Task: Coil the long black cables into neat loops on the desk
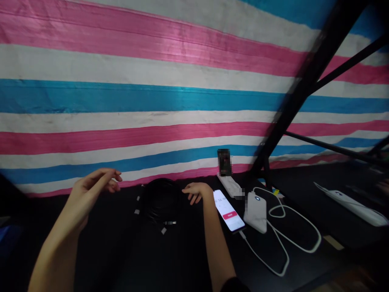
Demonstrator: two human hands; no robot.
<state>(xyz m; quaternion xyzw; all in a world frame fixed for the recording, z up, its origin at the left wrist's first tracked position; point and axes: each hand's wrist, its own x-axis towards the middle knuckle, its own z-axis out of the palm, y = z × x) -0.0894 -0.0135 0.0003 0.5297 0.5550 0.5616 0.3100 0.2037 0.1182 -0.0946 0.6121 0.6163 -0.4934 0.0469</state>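
Observation:
A coil of black cable [164,198] lies on the dark tabletop, its metal plug and several pale tags showing at the edges. Just right of the coil is my right hand [196,191], its fingers bent downward and apart, holding nothing visible; whether a fingertip touches the cable I cannot tell. My left hand [99,182] hovers to the left of the coil with loosely curled, parted fingers and nothing seen in them. Beside my right forearm rests a phone [229,211] with a lit screen, joined by a white cord [264,259] to a white power bank [255,213].
Behind the table [121,251] hangs a striped pink, white and blue sheet [136,97]. A black metal frame [291,105] slants up on the right. Near the phone lies a white block [230,185] with a blurred-out dark object above it. Farther right is another white device [355,207].

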